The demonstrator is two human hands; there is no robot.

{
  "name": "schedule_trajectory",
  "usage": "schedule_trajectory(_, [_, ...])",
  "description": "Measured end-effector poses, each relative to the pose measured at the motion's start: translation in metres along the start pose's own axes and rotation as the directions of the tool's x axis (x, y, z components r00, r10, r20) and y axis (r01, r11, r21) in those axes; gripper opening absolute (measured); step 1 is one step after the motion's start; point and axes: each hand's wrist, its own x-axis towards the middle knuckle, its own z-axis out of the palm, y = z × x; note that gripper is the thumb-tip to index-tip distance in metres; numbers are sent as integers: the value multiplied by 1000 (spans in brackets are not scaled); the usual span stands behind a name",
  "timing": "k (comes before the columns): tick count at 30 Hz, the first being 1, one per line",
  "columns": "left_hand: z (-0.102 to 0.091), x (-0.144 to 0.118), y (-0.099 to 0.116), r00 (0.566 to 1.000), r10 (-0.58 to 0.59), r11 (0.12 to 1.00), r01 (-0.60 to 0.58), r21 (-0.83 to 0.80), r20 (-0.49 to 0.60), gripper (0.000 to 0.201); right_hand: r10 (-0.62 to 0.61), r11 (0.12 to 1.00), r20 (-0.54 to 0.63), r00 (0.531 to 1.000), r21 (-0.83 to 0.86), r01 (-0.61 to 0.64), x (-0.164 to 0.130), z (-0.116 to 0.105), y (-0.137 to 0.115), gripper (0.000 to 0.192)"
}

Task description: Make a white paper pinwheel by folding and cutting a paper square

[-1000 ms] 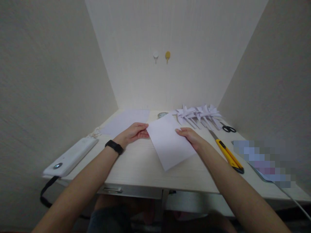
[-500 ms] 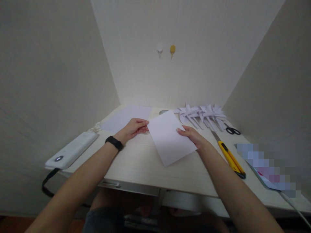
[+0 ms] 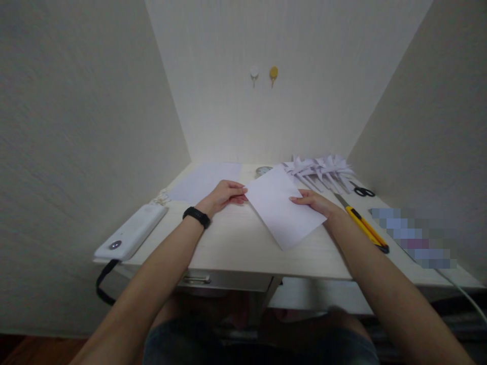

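The left hand (image 3: 225, 195), a black band on its wrist, lies low on the desk with its fingers curled loosely and the fingertips pinching the near-left edge of the white paper sheet (image 3: 283, 212). The right hand (image 3: 316, 203) rests flat and mostly open on the sheet's right edge, thumb on top, pressing it down. Between the two hands the sheet lies skewed on the light wooden desk (image 3: 236, 243), one corner pointing toward the person; it is flat and shows no crease, so the folding of this piece has not begun.

Beyond the left hand lies a second blank sheet (image 3: 205, 181), also untouched. Beyond the right hand sits a pile of folded paper pinwheels (image 3: 321, 170), finished pieces by the look of them, which suggests the work is well along with at least these two sheets left. To the right of the right hand lies a yellow utility knife (image 3: 363, 228), and farther out black scissors (image 3: 363, 191). Well to the left of the left hand rests a white power bank (image 3: 131, 235).
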Motion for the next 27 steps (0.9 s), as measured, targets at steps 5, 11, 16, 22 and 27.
schedule_trajectory(5, [1,-1,0,1000,8,997,-7,-81,18,18,-107,994,-2,994,1,108,-6,3,2,60])
schedule_trajectory(11, [2,0,-3,1000,-3,991,1,-132,-14,22,-117,993,27,993,-7,117,-8,4,6,56])
schedule_trajectory(16, [2,1,-3,998,34,987,-40,-153,-47,16,-105,994,52,993,41,103,-6,3,8,54])
schedule_trajectory(22, [4,1,-2,997,30,983,-43,-180,-72,14,-112,992,2,994,54,112,-7,6,7,53])
schedule_trajectory(27, [4,2,-4,996,36,983,-49,-178,-76,13,-105,993,-8,994,57,105,-7,8,7,53])
